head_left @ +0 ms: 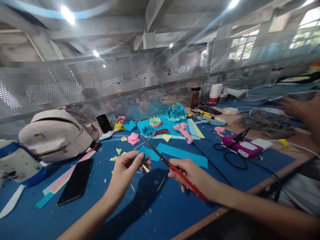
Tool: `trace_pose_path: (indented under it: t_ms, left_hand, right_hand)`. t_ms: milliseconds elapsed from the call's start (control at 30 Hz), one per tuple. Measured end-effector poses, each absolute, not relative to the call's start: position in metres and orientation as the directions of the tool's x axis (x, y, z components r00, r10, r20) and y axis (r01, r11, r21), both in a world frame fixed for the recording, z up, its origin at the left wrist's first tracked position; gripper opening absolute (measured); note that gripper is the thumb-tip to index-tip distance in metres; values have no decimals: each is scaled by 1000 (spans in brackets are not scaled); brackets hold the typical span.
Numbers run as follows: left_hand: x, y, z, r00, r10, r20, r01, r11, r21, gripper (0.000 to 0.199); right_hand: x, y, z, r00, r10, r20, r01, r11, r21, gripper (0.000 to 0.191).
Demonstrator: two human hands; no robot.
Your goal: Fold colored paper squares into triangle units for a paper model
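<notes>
My left hand (130,165) pinches a small piece of blue paper (141,152) between thumb and fingers. My right hand (188,171) is closed around red-handled scissors (163,160), whose dark blades point up and left past the paper's right side; whether they touch it I cannot tell. Just beyond the hands lies a long blue paper strip (185,155). Small yellow paper scraps (118,151) are scattered by my left hand. Farther back sit folded paper flowers: a large blue one (176,112), a smaller blue one (147,131) and a yellow one (155,122).
A pink glue gun (183,132) lies beyond my right hand, its cord running forward. At left are a black phone (75,181), a pale backpack (56,136) and a large bottle (21,163). Right are a purple device (241,146), grey cord (266,123) and another person's hand (298,106).
</notes>
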State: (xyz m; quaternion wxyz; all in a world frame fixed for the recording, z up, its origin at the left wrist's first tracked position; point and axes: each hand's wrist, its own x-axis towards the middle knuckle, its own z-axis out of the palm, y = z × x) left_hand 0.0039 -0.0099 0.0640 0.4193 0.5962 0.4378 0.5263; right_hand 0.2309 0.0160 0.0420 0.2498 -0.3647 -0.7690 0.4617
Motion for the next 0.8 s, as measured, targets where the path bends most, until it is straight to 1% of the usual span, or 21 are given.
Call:
trace_pose_path:
  t_ms: [133, 233, 367, 500, 633, 800]
  left_hand:
    - [-1, -4, 56, -26, 969, 245, 31, -244, 969, 34]
    - [-3, -1, 54, -43, 979, 198, -10, -199, 980, 34]
    - [-1, 0, 56, -42, 988, 146, -58, -149, 987, 40]
    - [2, -3, 59, -25, 993, 117, -70, -118, 991, 42]
    - [6, -7, 60, -38, 986, 162, -45, -164, 985, 41]
    - [10, -8, 61, -135, 940, 313, 60, -307, 950, 50]
  right_hand:
    - [233, 16, 42, -607, 792, 60, 298, 297, -907, 59]
    - [234, 15, 44, -618, 779, 106, 280, 344, -896, 58]
    - [233, 13, 47, -628, 757, 180, 350, 481, -804, 50]
    - [230, 13, 46, -612, 769, 188, 445, 531, -721, 42]
    - [225, 13, 45, -614, 767, 186, 475, 547, -689, 38]
    - [220, 7, 50, -640, 756, 134, 470, 524, -710, 39]
